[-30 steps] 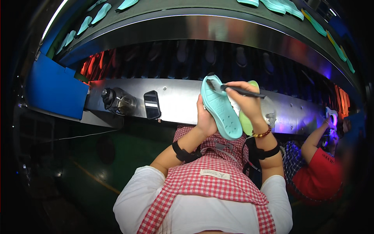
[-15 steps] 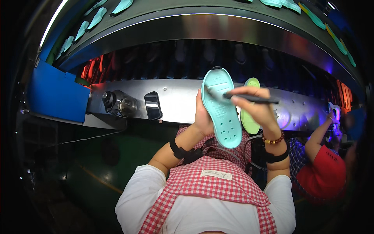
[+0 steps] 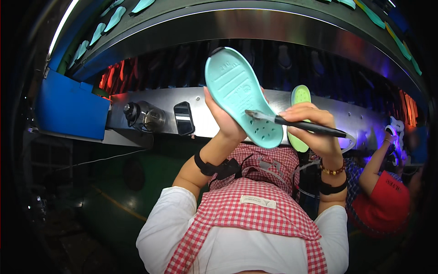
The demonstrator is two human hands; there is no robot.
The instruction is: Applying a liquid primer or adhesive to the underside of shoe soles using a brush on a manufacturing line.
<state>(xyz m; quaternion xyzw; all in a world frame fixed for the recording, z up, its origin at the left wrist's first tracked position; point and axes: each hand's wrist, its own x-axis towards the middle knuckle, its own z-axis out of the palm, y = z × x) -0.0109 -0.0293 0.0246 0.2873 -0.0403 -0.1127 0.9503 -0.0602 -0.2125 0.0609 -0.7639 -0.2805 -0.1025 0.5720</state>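
Observation:
My left hand (image 3: 224,119) grips a turquoise shoe sole (image 3: 233,86) from below and along its left edge. The sole is tilted, its end with a dark patch pointing up and left and its end with several holes toward me. In my right hand (image 3: 318,125) is a brush (image 3: 315,127) with a black handle, held between thumb and fingers. Its bristles rest on the sole's face, near the holes. A pale green sole (image 3: 300,96) lies on the metal ledge behind my right hand, partly hidden by it.
On the metal ledge (image 3: 204,102) stand a clear bottle with a dark lid (image 3: 145,116) and a phone (image 3: 184,118). Further back, turquoise soles (image 3: 115,19) ride on a conveyor (image 3: 182,11). A blue box (image 3: 70,107) is at left; a person in red (image 3: 381,205) works at right.
The turquoise sole has been raised away from me and tilted to the left. The brush has moved from the sole's upper half down toward its holes.

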